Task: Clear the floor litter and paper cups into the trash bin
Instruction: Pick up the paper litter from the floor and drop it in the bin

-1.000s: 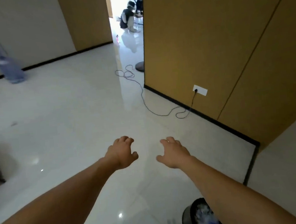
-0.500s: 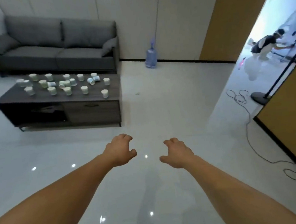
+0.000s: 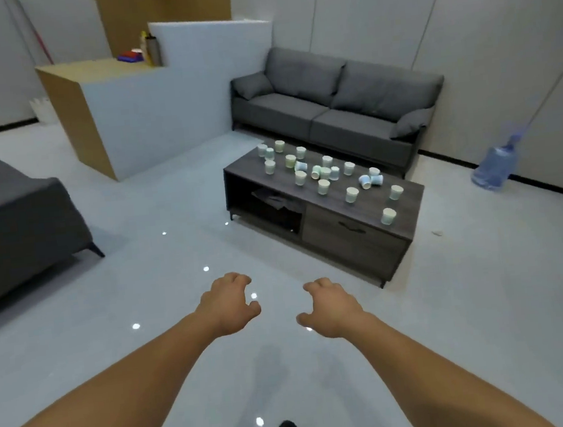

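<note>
1. Short of the worktop (image 3: 365, 210), a person's left hand (image 3: 228, 304) and right hand (image 3: 330, 306) hang over the glossy floor. Both are empty, palms down, fingers loosely curled, with a gap between them.
2. Paper cups (image 3: 321, 175) crowd the worktop's top, most upright and a few tipped on their sides. A hasty sweep of an arm would likely knock neighbours off the worktop's edge and add to the mess below.
3. Whether any cup holds liquid cannot be told from this view. A spill would make the polished floor around the worktop slippery underfoot.
4. No trash bin is in view. Cups carried off the worktop in armfuls could be dropped on the way, and thin paper walls would probably crush under a hard grip.
5. One small scrap of litter (image 3: 436, 233) lies on the floor just off the worktop's right end. It is pale against pale tile and easy to overlook.
6. The cups stand well beyond both hands, ahead and to the right, nearer the right hand than the left. Neither hand touches the worktop or anything on it.
7. A grey sofa (image 3: 331, 105) sits behind the worktop, and a water jug (image 3: 494, 167) stands past the worktop's right end, by the wall.
</note>
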Motion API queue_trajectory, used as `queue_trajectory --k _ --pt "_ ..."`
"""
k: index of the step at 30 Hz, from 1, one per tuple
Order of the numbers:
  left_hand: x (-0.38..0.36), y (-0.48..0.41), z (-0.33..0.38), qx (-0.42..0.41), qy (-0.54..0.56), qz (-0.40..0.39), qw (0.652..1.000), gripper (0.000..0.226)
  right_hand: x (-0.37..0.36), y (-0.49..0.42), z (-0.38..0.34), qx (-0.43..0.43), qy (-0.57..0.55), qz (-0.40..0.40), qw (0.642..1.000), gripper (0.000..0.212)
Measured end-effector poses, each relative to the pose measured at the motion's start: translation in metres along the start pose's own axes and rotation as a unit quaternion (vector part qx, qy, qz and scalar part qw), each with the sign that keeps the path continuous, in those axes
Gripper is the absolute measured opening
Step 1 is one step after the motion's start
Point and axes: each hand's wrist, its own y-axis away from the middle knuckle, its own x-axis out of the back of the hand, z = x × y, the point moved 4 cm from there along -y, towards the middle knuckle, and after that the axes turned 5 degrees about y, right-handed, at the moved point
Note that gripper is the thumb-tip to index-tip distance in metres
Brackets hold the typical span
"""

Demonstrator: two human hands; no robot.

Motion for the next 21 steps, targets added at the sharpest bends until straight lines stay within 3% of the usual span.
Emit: queue_trajectory --k 12,21 --pt "0.155 -0.174 -0.123 0.108 0.023 0.086 0.99 0.061 0.096 -0.267 -0.152 0.129 0.05 -0.001 0.99 0.067" --pt "0.245 -0.312 -0.275 0.151 0.041 0.102 0.982 0.063 0.127 -0.445 -0.309 0.187 0.087 -0.002 0.978 0.071"
